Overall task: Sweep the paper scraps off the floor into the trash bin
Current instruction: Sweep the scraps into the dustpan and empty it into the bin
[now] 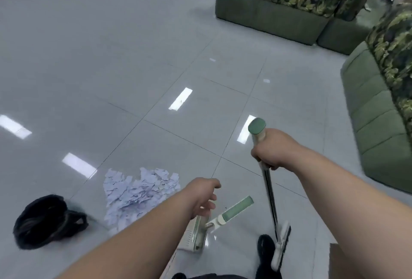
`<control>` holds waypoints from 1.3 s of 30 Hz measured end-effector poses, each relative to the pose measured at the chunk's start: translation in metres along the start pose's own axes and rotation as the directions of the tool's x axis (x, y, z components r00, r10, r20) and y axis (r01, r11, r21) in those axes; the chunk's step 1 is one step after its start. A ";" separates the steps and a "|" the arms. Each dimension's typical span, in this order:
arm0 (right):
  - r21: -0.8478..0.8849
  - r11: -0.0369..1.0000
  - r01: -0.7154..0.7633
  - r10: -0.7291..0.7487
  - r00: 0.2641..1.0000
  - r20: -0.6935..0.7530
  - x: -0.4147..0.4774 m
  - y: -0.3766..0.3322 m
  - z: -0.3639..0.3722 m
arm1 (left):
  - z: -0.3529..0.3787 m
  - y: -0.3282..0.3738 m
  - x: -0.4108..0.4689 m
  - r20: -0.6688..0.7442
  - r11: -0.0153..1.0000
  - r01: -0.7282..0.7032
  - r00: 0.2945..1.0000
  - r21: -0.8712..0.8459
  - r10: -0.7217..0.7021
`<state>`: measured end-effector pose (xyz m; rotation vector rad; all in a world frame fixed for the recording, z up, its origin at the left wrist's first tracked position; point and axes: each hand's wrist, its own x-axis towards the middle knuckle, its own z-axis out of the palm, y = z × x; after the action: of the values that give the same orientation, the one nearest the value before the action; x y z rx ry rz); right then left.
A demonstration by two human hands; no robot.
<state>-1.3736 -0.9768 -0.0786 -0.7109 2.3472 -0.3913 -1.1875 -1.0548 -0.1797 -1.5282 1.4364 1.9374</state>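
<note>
The paper scraps [140, 191] lie gathered in 1 loose white heap on the grey tiled floor [111, 56], low and left of centre, just beside a slumped black bag [46, 220] that I take to be the trash bin's liner. The heap sits near the bag's right edge, which looks deliberate: a short push would bring it to the bag's side. The bag is collapsed and its inside is not visible, so whether any scraps are in it cannot be told.

To the right of the heap a pale green dustpan [198, 234] rests on the floor with its long handle [236, 209] tipped down flat. The forearm covers much of the pan, and I see no paper in the part that shows. The left hand [200, 196] hangs right above it, fingers loosely curled and holding nothing — probably reaching for the pan to set it against the heap.

The right hand [269, 149] is wrapped firmly round the upper shaft of the broom [270, 198], just below its green cap, holding it close to upright so the head [282, 245] sits parked beside a dark shoe [266, 247], away from the heap.

Farther out, 2 pale specks [266, 80] on the tiles may be stray scraps — too small to be sure. Green sofas [267, 15] line the far right
</note>
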 end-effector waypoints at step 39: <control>-0.179 0.269 0.946 -0.622 0.313 0.718 0.106 -0.057 0.072 | 0.147 -0.047 0.059 -0.533 0.486 -0.255 0.589 -0.836 -0.607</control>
<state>-1.3721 -1.0911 -0.1593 -2.1247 1.2863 0.1672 -1.2605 -0.9323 -0.2624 -3.1918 0.1501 1.9377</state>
